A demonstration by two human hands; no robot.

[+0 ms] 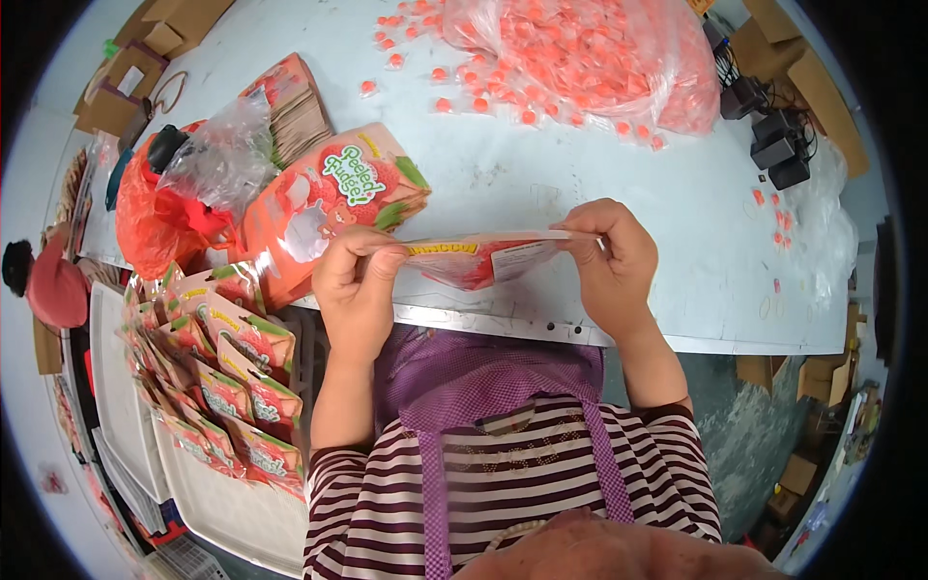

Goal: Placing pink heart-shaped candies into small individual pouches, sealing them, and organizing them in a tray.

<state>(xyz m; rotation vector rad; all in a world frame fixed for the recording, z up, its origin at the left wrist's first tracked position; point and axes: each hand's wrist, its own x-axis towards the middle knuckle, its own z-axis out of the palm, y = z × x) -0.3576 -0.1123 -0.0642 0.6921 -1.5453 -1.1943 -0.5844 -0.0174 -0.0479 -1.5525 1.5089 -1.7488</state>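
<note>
Between my two hands a red and pink candy pouch point(474, 263) is stretched level above the table's front edge, its top edge toward me. My left hand point(356, 285) pinches one end between thumb and fingers. The other end is pinched by my right hand point(611, 259). Whether the pouch's mouth is parted cannot be made out. Just left of my left hand lies a stack of flat red pouches point(319, 208) on the table.
A big clear bag of small wrapped red candies point(590, 58) lies at the back, with loose candies point(480, 104) around it. Filled pouches point(227, 377) stand in a white tray point(227, 507) at left. Black power adapters point(781, 145) sit at right, an orange plastic bag point(155, 213) at left.
</note>
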